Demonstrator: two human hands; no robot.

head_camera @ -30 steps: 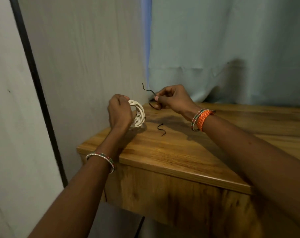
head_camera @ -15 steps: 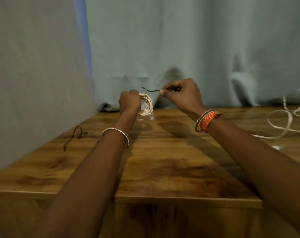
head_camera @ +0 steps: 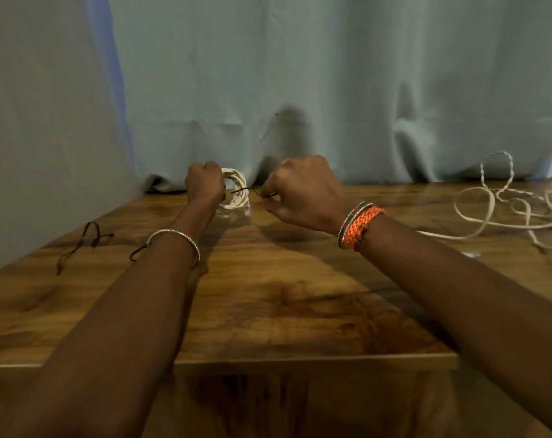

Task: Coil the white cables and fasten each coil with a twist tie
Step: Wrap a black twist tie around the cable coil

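Your left hand (head_camera: 205, 184) is curled tight around the coiled white cable (head_camera: 235, 194), holding it upright just above the wooden bench (head_camera: 268, 305). Just right of that coil, your right hand (head_camera: 303, 191) pinches a dark twist tie (head_camera: 252, 191) whose free end reaches the coil's loops. Nearer you and left of your left forearm, two more dark twist ties (head_camera: 85, 241) lie on the bench. Well right of your right hand, loose white cables (head_camera: 505, 213) sprawl uncoiled. Beyond both hands hangs a pale curtain (head_camera: 300, 90).
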